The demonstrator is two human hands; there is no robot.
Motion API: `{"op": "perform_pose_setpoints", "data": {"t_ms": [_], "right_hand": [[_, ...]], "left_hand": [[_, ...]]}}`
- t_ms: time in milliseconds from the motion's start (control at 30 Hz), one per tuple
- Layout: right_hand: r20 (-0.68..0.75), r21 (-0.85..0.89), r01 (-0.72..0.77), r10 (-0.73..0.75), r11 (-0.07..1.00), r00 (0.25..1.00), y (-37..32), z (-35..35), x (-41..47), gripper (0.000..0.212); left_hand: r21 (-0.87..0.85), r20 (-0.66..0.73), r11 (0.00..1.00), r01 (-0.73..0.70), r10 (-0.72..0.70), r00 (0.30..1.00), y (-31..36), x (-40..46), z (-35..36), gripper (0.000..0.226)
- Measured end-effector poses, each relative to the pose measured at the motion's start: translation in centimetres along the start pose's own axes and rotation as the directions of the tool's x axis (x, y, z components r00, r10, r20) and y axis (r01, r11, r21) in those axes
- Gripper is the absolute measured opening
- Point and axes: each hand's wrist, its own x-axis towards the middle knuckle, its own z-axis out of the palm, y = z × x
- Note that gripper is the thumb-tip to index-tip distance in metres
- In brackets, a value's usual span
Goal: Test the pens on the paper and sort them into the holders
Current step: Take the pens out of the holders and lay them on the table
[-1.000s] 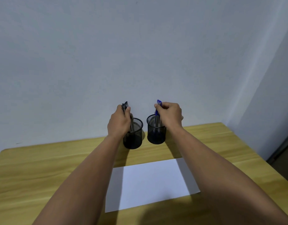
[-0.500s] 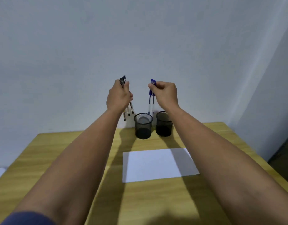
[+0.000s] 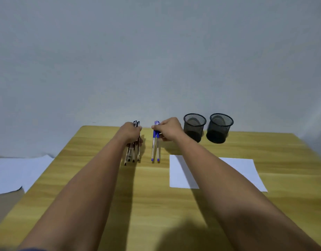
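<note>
A person's left hand point(image 3: 130, 132) is clenched around a bundle of dark pens point(image 3: 132, 153), while the right hand point(image 3: 168, 129) pinches two blue pens point(image 3: 155, 145) by their capped ends; both bundles hang tips-down over the wooden bench point(image 3: 147, 205), long axes close to upright, with tips at or just above the surface — contact cannot be told. The sheet of paper point(image 3: 237, 171) lies flat to the right of both bundles, partly under the right forearm, and the blue pair sits just beside its left edge, nearer to it than the dark bundle. Two black mesh holders point(image 3: 194, 126) point(image 3: 220, 127) stand side by side at the back of the bench, beyond the paper and to the right of the right hand; both look empty, though their floors are dim. Judging by the layout, testing has not begun: no mark shows on the paper. The right-hand grip is better placed to swing a pen rightward onto the sheet. More white sheets point(image 3: 16, 173) lie off the bench's left edge.
</note>
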Motion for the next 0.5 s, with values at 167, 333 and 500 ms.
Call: {"op": "perform_pose_setpoints", "data": {"t_ms": [167, 333, 500], "right_hand": [[0.065, -0.197, -0.035, 0.048, 0.980, 0.997, 2.2, 4.4, 1.2, 0.036], [0.076, -0.469, 0.012, 0.026, 0.883, 0.997, 1.8, 5.3, 1.1, 0.023], [0.085, -0.595, 0.010, 0.050, 0.804, 0.995, 1.5, 5.8, 0.4, 0.021]], "left_hand": [[0.206, -0.061, 0.978, 0.033, -0.020, 0.998, -4.0, 2.1, -0.3, 0.032], [0.450, -0.185, 0.892, 0.045, 0.044, 0.982, -5.1, 1.1, -0.1, 0.036], [0.519, -0.234, 0.854, 0.029, 0.110, 0.966, -5.5, 0.2, 0.5, 0.027]]}}
